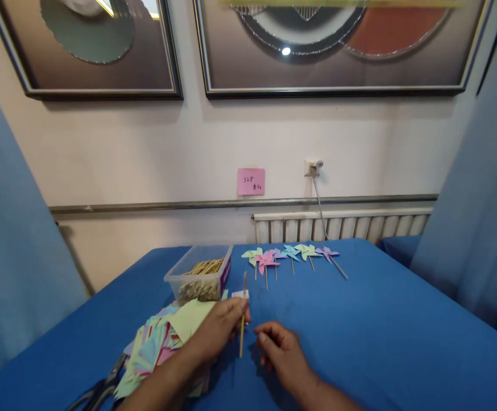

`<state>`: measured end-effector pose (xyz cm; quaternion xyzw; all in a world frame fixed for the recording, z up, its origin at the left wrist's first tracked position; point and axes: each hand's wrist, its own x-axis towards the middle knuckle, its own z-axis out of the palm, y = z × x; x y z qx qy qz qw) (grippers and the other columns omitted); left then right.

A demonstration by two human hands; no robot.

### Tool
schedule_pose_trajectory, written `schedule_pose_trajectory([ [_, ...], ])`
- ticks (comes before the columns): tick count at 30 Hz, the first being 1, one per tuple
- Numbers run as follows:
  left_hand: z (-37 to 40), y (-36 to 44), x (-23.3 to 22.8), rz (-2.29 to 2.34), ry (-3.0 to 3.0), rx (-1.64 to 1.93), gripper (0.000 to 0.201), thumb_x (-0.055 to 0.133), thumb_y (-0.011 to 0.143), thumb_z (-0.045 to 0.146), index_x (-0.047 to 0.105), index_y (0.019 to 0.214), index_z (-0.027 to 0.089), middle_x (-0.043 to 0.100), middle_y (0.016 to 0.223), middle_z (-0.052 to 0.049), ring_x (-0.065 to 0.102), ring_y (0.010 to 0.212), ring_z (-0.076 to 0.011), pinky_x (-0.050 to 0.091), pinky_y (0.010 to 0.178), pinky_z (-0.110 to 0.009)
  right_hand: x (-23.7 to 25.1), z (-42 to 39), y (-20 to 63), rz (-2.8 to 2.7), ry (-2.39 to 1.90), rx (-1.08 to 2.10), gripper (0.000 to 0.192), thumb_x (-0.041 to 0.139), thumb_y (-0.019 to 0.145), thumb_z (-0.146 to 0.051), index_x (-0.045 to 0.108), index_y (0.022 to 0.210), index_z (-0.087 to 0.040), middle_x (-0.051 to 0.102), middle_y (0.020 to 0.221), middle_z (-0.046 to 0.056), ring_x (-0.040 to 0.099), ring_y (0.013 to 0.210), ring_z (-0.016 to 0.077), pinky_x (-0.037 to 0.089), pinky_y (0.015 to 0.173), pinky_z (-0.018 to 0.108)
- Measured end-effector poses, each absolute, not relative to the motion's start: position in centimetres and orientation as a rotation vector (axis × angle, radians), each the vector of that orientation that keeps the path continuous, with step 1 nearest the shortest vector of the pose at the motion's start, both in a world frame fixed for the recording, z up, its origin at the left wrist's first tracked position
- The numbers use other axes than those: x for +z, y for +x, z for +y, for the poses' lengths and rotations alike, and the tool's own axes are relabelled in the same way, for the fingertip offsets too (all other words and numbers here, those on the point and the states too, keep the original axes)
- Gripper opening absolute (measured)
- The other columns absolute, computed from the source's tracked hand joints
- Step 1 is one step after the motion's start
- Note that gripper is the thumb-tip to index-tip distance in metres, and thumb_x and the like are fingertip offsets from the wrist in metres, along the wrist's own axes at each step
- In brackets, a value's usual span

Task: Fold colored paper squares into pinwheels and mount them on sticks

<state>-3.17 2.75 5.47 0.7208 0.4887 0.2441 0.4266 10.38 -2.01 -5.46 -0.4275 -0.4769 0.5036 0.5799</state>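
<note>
My left hand (220, 326) is closed around a thin wooden stick (242, 342), held nearly upright between thumb and fingers above the blue table. Just to the right, my right hand (285, 351) hovers with curled fingers, thumb and forefinger close together. Whether anything small is pinched there cannot be made out. A small white item (239, 294) lies behind my left hand, partly hidden by it. Under and beside my left forearm spreads a pile of pastel paper sheets (149, 348), a pale green one (191, 317) on top.
A clear plastic box (172, 278) of wooden sticks (208, 267) stands behind the papers. Black-handled scissors (103, 388) lie at front left. Several paper pinwheels on sticks, including a pink one (267, 261), lie at the back of the blue-covered table (381, 331). Blue curtains (475, 228) flank it.
</note>
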Motion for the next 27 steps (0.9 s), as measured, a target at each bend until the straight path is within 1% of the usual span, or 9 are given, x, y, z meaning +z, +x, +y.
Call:
schedule_pose_trajectory([
  [1, 1.6, -2.7, 4.1, 1.072, 1.737, 0.598, 0.052, 0.035, 0.075, 0.067, 0.053, 0.067, 0.019, 0.038, 0.048, 0.006, 0.033, 0.044, -0.0106, 0.028, 0.044, -0.023, -5.3, -2.1, 10.6, -1.106, -0.991, 1.156, 0.039, 0.057, 0.075, -0.051, 0.062, 0.086, -0.015, 0.058, 0.066, 0.001, 0.048, 0.045, 0.0078, 0.033, 0.041, 0.018],
  [3, 0.2, -2.2, 1.9, 0.995, 1.701, 0.573, 0.051, 0.038, 0.074, 0.068, 0.051, 0.065, 0.019, 0.040, 0.050, 0.005, 0.033, 0.044, -0.0100, 0.027, 0.044, -0.022, -5.0, -2.2, 10.9, -1.104, -0.979, 1.118, 0.044, 0.055, 0.076, -0.054, 0.064, 0.091, -0.014, 0.057, 0.063, 0.000, 0.047, 0.046, 0.0085, 0.035, 0.042, 0.019],
  [5, -0.1, -2.0, 0.6, 0.885, 1.670, 0.527, 0.047, 0.039, 0.078, 0.063, 0.050, 0.067, 0.019, 0.041, 0.054, 0.005, 0.033, 0.045, -0.0093, 0.025, 0.044, -0.022, -4.8, -2.4, 11.1, -1.127, -0.965, 1.076, 0.045, 0.053, 0.078, -0.054, 0.066, 0.092, -0.013, 0.053, 0.057, -0.002, 0.046, 0.047, 0.0089, 0.036, 0.044, 0.019],
  [9, 0.1, -2.3, -0.1, 0.817, 1.665, 0.447, 0.044, 0.038, 0.081, 0.059, 0.049, 0.069, 0.019, 0.037, 0.054, 0.006, 0.030, 0.046, -0.0091, 0.022, 0.044, -0.021, -4.8, -2.5, 11.2, -1.168, -0.958, 1.018, 0.041, 0.056, 0.078, -0.052, 0.070, 0.087, -0.014, 0.054, 0.058, -0.001, 0.047, 0.051, 0.0101, 0.038, 0.047, 0.020],
  [13, 0.2, -2.5, -0.1, 0.809, 1.756, 0.420, 0.042, 0.036, 0.084, 0.055, 0.051, 0.069, 0.019, 0.039, 0.056, 0.005, 0.032, 0.051, -0.0106, 0.026, 0.047, -0.022, -5.2, -2.2, 11.3, -1.123, -0.967, 1.124, 0.045, 0.058, 0.075, -0.054, 0.069, 0.088, -0.012, 0.053, 0.050, -0.002, 0.047, 0.045, 0.0100, 0.037, 0.045, 0.021],
  [16, 0.2, -2.5, -0.2, 0.808, 1.791, 0.414, 0.041, 0.037, 0.085, 0.053, 0.051, 0.068, 0.019, 0.039, 0.056, 0.005, 0.034, 0.054, -0.0114, 0.028, 0.049, -0.022, -5.2, -2.1, 11.5, -1.084, -0.989, 1.185, 0.045, 0.061, 0.072, -0.055, 0.068, 0.083, -0.011, 0.056, 0.049, -0.001, 0.048, 0.044, 0.0099, 0.036, 0.045, 0.021],
  [20, 0.4, -2.4, -0.5, 0.825, 1.777, 0.402, 0.041, 0.039, 0.083, 0.054, 0.052, 0.067, 0.018, 0.040, 0.056, 0.005, 0.034, 0.053, -0.0109, 0.028, 0.049, -0.022, -5.0, -2.2, 11.6, -1.003, -0.996, 1.204, 0.039, 0.066, 0.069, -0.049, 0.065, 0.075, -0.011, 0.053, 0.047, -0.002, 0.043, 0.042, 0.0077, 0.032, 0.044, 0.020],
  [23, 0.6, -2.5, -0.9, 0.843, 1.711, 0.404, 0.044, 0.039, 0.082, 0.056, 0.054, 0.068, 0.017, 0.039, 0.053, 0.006, 0.033, 0.048, -0.0097, 0.026, 0.046, -0.021, -4.9, -2.3, 11.7, -0.917, -0.959, 1.222, 0.032, 0.064, 0.073, -0.044, 0.059, 0.068, -0.013, 0.049, 0.045, -0.005, 0.039, 0.040, 0.0067, 0.030, 0.044, 0.020],
  [27, 0.7, -2.6, -1.4, 0.879, 1.577, 0.412, 0.044, 0.043, 0.079, 0.057, 0.053, 0.066, 0.017, 0.038, 0.047, 0.007, 0.033, 0.042, -0.0086, 0.024, 0.042, -0.021, -5.1, -2.1, 12.4, -0.726, -0.903, 1.197, 0.028, 0.062, 0.075, -0.040, 0.051, 0.064, -0.017, 0.047, 0.049, -0.006, 0.038, 0.041, 0.0069, 0.030, 0.043, 0.020],
])
